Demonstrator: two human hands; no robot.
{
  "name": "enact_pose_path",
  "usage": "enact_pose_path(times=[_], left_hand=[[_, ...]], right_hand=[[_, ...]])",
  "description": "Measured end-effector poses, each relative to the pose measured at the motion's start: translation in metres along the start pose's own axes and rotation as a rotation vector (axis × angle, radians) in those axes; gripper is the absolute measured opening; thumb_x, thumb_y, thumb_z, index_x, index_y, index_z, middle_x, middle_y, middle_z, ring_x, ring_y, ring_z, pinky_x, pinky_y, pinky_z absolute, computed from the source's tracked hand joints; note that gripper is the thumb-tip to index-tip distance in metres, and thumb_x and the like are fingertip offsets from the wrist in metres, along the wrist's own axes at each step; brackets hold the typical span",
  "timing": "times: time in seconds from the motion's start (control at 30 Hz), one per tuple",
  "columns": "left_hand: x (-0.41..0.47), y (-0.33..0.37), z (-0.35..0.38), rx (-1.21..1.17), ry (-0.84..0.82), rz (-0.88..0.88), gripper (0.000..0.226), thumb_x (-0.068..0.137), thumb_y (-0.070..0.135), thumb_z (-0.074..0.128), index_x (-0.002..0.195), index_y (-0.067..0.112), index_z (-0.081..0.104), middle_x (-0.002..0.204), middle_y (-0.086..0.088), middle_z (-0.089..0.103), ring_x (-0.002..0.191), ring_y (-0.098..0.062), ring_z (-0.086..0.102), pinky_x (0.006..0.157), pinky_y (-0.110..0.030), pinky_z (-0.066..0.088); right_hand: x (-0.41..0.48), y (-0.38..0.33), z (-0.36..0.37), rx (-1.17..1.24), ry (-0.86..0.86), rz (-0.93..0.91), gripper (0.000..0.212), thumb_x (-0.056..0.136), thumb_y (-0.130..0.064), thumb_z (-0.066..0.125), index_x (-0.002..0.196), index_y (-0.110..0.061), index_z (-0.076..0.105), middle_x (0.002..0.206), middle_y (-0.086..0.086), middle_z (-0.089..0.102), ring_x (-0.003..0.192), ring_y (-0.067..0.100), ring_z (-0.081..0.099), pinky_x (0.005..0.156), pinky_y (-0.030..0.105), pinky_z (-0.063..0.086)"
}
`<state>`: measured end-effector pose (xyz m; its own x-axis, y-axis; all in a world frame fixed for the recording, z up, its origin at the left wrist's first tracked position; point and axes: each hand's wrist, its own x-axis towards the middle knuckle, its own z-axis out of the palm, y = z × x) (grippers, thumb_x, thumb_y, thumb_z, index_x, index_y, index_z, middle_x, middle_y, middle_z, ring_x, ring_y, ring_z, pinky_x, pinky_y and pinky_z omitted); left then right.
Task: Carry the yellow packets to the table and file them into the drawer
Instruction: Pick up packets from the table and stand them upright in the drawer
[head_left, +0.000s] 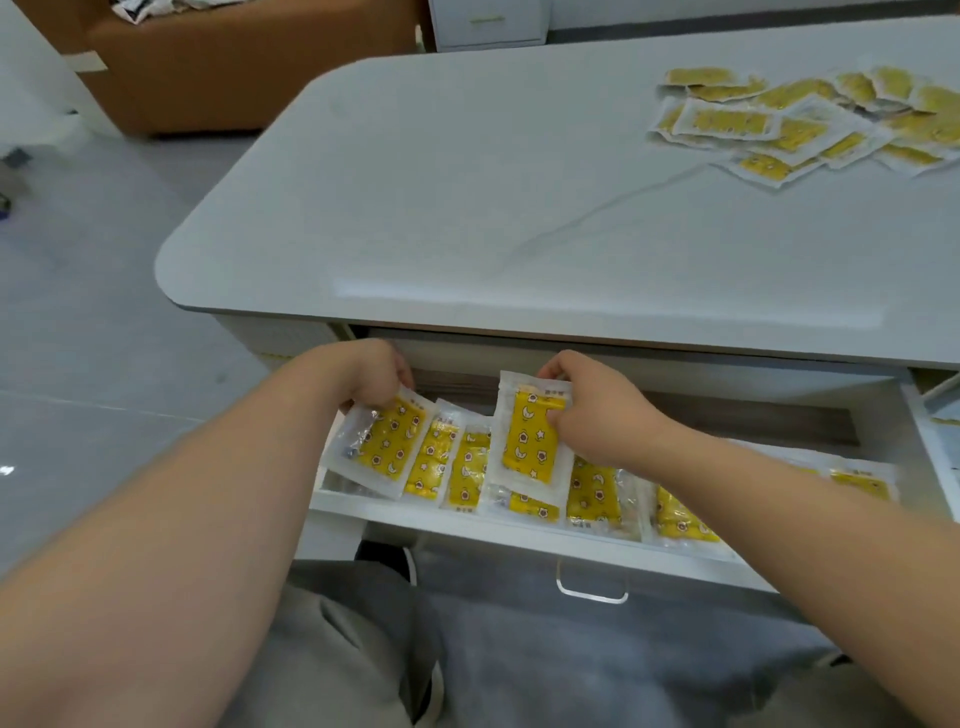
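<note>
Filing step: right hand (597, 415) pinches a yellow packet (530, 441) by its right edge, fingers curled round it, just above the row of packets (592, 491) in the open drawer (519, 525); left hand (376, 376) grips the tilted end packet (384, 441) at the row's left. Best to lean that one aside to open a slot, then lower the held packet straight in without dragging its neighbours. Held packet stands near upright, long axis vertical, header end up, printed face toward the person; a loose pile of packets (805, 119) lies well apart on the far right of the surface (467, 208)
</note>
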<state>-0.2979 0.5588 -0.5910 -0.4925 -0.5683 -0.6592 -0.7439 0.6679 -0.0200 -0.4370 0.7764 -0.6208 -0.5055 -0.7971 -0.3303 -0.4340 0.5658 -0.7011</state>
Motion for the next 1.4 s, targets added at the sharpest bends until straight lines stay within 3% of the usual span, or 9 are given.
enact_pose_path(times=[0.1,0.2,0.4,0.53,0.77,0.9,1.1,1.23,1.4], left_hand=[[0.008,-0.007,0.012,0.031,0.007,-0.017,0.043,0.095,0.005,0.054,0.132,0.024,0.063,0.131,-0.008,0.054,0.100,-0.026,0.061,0.068,-0.032,0.059],[0.012,-0.009,0.020,0.099,0.064,-0.031,0.040,0.096,0.007,0.054,0.134,0.019,0.063,0.131,-0.008,0.060,0.108,-0.027,0.062,0.083,-0.033,0.057],[0.010,0.002,0.024,0.284,0.126,-0.009,0.038,0.085,0.021,0.074,0.121,0.027,0.065,0.108,0.003,0.063,0.095,-0.020,0.055,0.081,-0.034,0.049],[0.012,-0.001,0.034,0.435,0.067,-0.027,0.073,0.071,0.043,0.088,0.135,0.029,0.053,0.131,-0.001,0.058,0.125,-0.025,0.050,0.103,-0.040,0.041],[0.008,0.006,0.039,0.516,0.052,-0.052,0.077,0.077,0.037,0.085,0.143,0.026,0.047,0.145,-0.007,0.049,0.141,-0.031,0.035,0.117,-0.046,0.029],[0.004,0.015,0.019,0.337,0.003,-0.036,0.084,0.078,0.029,0.086,0.150,0.020,0.044,0.147,-0.007,0.050,0.137,-0.032,0.044,0.113,-0.046,0.040],[-0.021,0.042,-0.012,-0.255,0.007,0.262,0.071,0.078,0.031,0.087,0.140,0.025,0.054,0.127,0.010,0.064,0.113,-0.016,0.064,0.099,-0.040,0.054],[-0.021,0.054,-0.005,-0.300,0.009,0.355,0.057,0.077,0.032,0.087,0.127,0.031,0.060,0.111,0.011,0.067,0.097,-0.012,0.068,0.087,-0.032,0.057],[-0.011,0.036,-0.004,-0.266,-0.084,0.341,0.019,0.083,0.018,0.083,0.094,0.028,0.071,0.087,0.009,0.076,0.083,-0.013,0.073,0.075,-0.030,0.057]], right_hand=[[0.002,0.000,0.006,0.020,-0.005,0.022,0.037,0.096,-0.008,0.062,0.124,-0.030,0.052,0.111,-0.004,0.064,0.089,0.012,0.066,0.067,0.027,0.060],[0.003,0.000,0.009,0.046,-0.005,0.035,0.038,0.096,-0.007,0.063,0.124,-0.031,0.052,0.110,-0.005,0.063,0.087,0.011,0.066,0.062,0.024,0.059],[0.002,0.000,0.013,0.061,-0.009,0.027,0.035,0.097,-0.008,0.062,0.121,-0.031,0.052,0.109,-0.007,0.063,0.088,0.011,0.066,0.064,0.025,0.059],[0.000,0.000,0.014,0.078,-0.020,0.031,0.035,0.097,-0.007,0.062,0.122,-0.031,0.052,0.109,-0.007,0.062,0.088,0.010,0.066,0.062,0.022,0.057],[0.000,0.000,0.014,0.088,-0.020,0.040,0.038,0.098,-0.009,0.064,0.127,-0.030,0.053,0.113,-0.007,0.063,0.092,0.014,0.068,0.065,0.024,0.059],[-0.001,-0.001,0.014,0.108,-0.011,0.041,0.038,0.098,-0.010,0.064,0.127,-0.031,0.053,0.113,-0.007,0.064,0.088,0.011,0.069,0.063,0.024,0.060],[0.000,-0.011,0.013,0.189,0.032,0.001,0.032,0.096,-0.017,0.069,0.121,-0.030,0.055,0.110,-0.007,0.065,0.084,0.009,0.071,0.063,0.026,0.062],[0.003,-0.012,0.018,0.305,0.034,0.022,0.027,0.088,-0.019,0.079,0.102,-0.027,0.058,0.102,-0.001,0.071,0.085,0.017,0.074,0.076,0.040,0.064],[-0.001,-0.013,0.020,0.457,-0.043,0.021,0.024,0.092,-0.017,0.075,0.108,-0.018,0.056,0.094,0.010,0.074,0.073,0.021,0.077,0.073,0.042,0.065]])
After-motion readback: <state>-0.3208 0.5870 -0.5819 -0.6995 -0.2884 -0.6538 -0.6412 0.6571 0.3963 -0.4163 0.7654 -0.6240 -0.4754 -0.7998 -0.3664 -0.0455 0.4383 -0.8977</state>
